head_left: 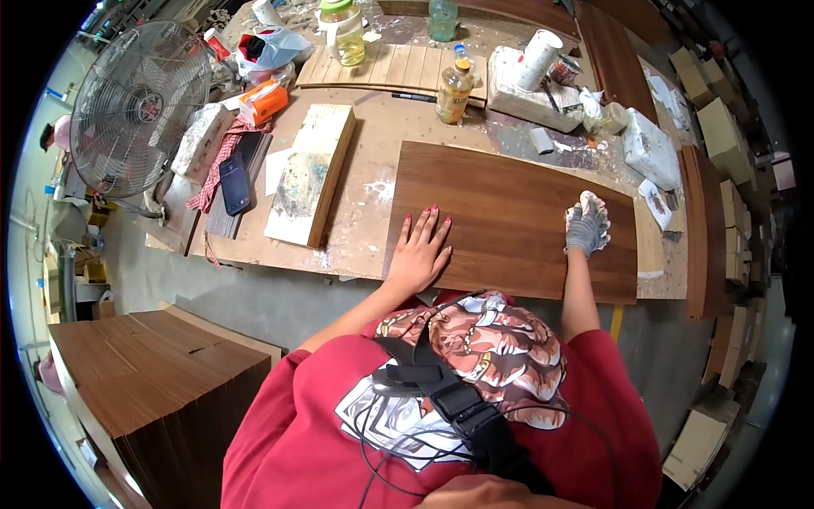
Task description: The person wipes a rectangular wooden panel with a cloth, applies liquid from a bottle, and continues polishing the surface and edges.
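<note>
A dark brown wooden board point(500, 212) lies flat on the workbench in front of me. My left hand point(420, 248), bare with red nails, rests flat on the board's left end, fingers spread. On the board's right part, my right hand point(585, 227) wears a grey glove and presses a crumpled whitish cloth point(595, 205) onto the surface. The gloved fingers are curled over the cloth. Left of the board lies a thick pale wooden block point(312, 174), stained with paint on its top.
A fan point(141, 106) stands at the left, near a phone point(235, 184). A bottle point(454, 92), a jug point(343, 38) and wrapped white blocks point(651, 146) stand behind and right of the board. Stacked brown panels point(161, 360) rise at lower left.
</note>
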A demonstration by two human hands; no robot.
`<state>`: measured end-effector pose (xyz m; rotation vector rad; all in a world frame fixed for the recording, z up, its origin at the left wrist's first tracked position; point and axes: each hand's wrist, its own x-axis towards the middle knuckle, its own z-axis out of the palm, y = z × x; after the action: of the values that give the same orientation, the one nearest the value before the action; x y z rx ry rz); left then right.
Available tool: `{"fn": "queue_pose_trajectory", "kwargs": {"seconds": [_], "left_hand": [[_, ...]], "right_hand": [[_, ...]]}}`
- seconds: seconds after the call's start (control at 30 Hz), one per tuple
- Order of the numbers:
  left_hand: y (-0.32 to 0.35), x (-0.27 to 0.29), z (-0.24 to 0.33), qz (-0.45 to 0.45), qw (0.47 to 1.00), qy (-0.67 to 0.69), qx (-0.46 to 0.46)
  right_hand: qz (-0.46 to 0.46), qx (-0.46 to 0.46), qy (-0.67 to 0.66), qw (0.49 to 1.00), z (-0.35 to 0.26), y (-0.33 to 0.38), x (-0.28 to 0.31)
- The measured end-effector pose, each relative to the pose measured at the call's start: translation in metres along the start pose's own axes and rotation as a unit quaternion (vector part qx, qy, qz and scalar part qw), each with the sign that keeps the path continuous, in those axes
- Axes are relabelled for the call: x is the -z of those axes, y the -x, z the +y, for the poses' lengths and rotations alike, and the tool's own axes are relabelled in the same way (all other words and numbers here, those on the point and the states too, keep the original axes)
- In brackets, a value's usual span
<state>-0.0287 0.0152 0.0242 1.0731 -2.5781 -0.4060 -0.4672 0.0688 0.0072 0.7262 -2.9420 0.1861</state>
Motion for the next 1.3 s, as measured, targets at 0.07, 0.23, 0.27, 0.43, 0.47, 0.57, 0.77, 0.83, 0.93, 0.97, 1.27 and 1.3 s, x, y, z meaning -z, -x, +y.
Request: {"fn": "queue_pose_trajectory", "kwargs": {"seconds": [0.07,0.23,0.27,0.43,0.47,0.57,0.77,0.83,0.93,0.97,1.27,1.3], "left_hand": [[0.002,-0.001,0.000,0.001,1.000,-0.001,0.001],[0.004,0.001,-0.002,0.004,1.000,0.002,0.009],[0.005,0.002,-0.002,0.005,1.000,0.008,0.012],[0.003,0.000,-0.001,0.007,1.000,0.013,0.003],[0.002,-0.001,-0.003,0.003,1.000,0.010,0.003],[0.004,0.001,-0.002,0.007,1.000,0.010,0.012],[-0.034,0.080,-0.017,0.086,0.604,0.759,0.229],[-0.039,0.166,-0.043,-0.040,0.315,0.948,0.003],[-0.036,0.233,-0.073,-0.271,0.275,0.870,-0.306],[-0.027,0.252,-0.081,-0.312,0.369,0.817,-0.315],[0.022,0.107,-0.066,-0.021,0.999,0.001,0.031],[0.032,0.087,-0.055,-0.020,0.999,0.042,0.024]], "right_hand": [[-0.008,-0.008,0.007,1.000,-0.005,0.002,0.004],[-0.014,0.007,0.010,1.000,-0.014,0.002,0.007],[0.002,0.028,0.024,0.999,-0.011,0.003,0.004],[0.018,0.053,0.003,0.998,0.007,-0.005,-0.007],[0.000,0.037,0.016,0.999,0.000,-0.002,-0.001],[0.004,0.014,0.015,1.000,-0.012,0.005,0.009],[0.005,0.014,-0.007,1.000,-0.001,0.001,-0.003],[0.006,0.008,-0.001,1.000,0.003,0.000,-0.010],[0.087,0.177,-0.052,0.979,0.048,-0.023,-0.033],[0.067,0.130,-0.015,0.989,0.037,-0.019,-0.031],[0.005,-0.004,-0.003,1.000,0.001,-0.003,0.000],[-0.006,-0.002,-0.009,1.000,-0.007,0.000,0.004]]}}
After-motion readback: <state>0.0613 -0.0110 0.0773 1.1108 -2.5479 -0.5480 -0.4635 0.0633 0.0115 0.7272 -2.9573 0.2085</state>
